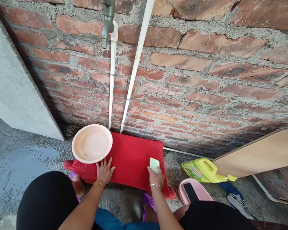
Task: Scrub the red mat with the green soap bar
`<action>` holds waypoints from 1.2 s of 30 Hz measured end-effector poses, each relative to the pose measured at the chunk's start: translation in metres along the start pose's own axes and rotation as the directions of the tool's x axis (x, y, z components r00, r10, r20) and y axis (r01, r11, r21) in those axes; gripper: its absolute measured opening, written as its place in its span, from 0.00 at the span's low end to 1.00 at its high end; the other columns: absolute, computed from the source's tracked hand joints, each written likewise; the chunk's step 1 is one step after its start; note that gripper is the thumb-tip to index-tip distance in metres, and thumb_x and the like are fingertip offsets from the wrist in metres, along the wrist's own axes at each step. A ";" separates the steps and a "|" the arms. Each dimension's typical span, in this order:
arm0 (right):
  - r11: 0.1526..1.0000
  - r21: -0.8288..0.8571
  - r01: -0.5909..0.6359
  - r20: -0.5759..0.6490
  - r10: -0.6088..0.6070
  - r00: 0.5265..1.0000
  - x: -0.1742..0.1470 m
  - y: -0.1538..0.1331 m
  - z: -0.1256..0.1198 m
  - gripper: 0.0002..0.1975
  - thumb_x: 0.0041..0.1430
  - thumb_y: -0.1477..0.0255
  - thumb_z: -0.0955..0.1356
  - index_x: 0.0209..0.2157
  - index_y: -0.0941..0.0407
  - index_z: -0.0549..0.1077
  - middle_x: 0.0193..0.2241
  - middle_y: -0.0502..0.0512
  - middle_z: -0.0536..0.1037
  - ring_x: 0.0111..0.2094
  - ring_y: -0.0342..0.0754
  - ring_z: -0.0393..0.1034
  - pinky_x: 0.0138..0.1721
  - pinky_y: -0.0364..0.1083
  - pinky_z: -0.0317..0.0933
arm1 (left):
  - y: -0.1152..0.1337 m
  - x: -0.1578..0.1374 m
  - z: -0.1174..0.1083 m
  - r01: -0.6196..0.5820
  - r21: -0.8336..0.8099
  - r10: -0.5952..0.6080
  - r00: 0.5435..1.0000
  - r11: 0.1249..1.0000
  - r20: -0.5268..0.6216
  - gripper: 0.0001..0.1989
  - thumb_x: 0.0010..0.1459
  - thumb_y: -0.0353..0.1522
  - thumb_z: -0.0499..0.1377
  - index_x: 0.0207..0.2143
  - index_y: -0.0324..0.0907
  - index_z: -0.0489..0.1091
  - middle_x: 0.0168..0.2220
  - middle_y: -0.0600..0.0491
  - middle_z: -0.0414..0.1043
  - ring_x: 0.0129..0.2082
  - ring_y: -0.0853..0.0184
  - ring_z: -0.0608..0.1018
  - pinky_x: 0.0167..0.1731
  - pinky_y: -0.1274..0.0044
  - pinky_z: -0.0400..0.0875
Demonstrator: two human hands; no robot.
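Observation:
A red cloth [132,159], with a thick fluffy edge, lies spread over a low surface against the wall. On its left part stands a pale pink basin [92,143] that looks to hold some water. Just below the basin's rim, my left hand [105,172] rests flat on the cloth with fingers spread and holds nothing. My right hand [156,177] grips a pale green bar of soap [154,164] over the cloth's right part. The soap's lower end is hidden in my fingers, and I cannot tell whether it touches the cloth.
A yellow-green detergent jug [199,170] lies tilted at the right, near a pink tub [196,191] with a dark flat object on it. Behind are a brick wall [182,89], white pipes [136,64] and a tap [107,24]. A grey slab [19,73] leans at the left above wet floor.

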State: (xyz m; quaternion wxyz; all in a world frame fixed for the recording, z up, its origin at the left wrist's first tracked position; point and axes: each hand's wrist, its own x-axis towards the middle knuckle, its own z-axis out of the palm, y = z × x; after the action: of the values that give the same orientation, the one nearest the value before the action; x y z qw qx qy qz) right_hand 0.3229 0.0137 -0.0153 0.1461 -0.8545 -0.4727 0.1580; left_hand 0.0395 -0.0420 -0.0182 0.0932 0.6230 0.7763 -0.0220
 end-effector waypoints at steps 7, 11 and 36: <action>0.902 -0.154 0.404 0.210 -0.369 0.905 -0.030 -0.079 0.018 0.25 0.54 0.61 0.68 0.55 0.49 0.69 0.45 0.57 0.72 0.46 0.53 0.69 0.46 0.47 0.59 | 0.001 0.001 0.000 -0.003 0.025 0.004 1.000 1.000 -0.023 0.29 0.63 0.45 0.47 0.64 0.50 0.54 0.64 0.41 0.57 0.63 0.49 0.60 0.60 0.51 0.47; 0.895 -0.229 0.384 0.216 -0.338 0.916 -0.011 -0.064 0.003 0.24 0.55 0.61 0.68 0.54 0.48 0.70 0.45 0.57 0.71 0.46 0.54 0.69 0.46 0.49 0.59 | 0.004 0.002 -0.003 0.002 0.027 -0.001 0.998 1.000 -0.060 0.28 0.63 0.44 0.48 0.64 0.48 0.57 0.62 0.40 0.60 0.61 0.48 0.62 0.58 0.50 0.51; 0.953 -0.213 0.213 0.208 -0.169 0.963 0.019 -0.064 -0.006 0.26 0.58 0.57 0.65 0.57 0.47 0.66 0.50 0.58 0.70 0.49 0.54 0.68 0.47 0.51 0.59 | 0.000 0.049 -0.050 0.084 0.017 -0.081 0.859 0.996 0.506 0.37 0.46 0.46 0.65 0.54 0.35 0.64 0.57 0.35 0.67 0.57 0.51 0.70 0.54 0.68 0.64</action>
State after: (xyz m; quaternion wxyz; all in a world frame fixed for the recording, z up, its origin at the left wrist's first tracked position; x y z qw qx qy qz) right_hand 0.2859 0.0622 0.0131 0.0141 -0.7971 -0.5803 0.1660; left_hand 0.0237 0.0130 0.0226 0.2943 0.5613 0.7507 -0.1864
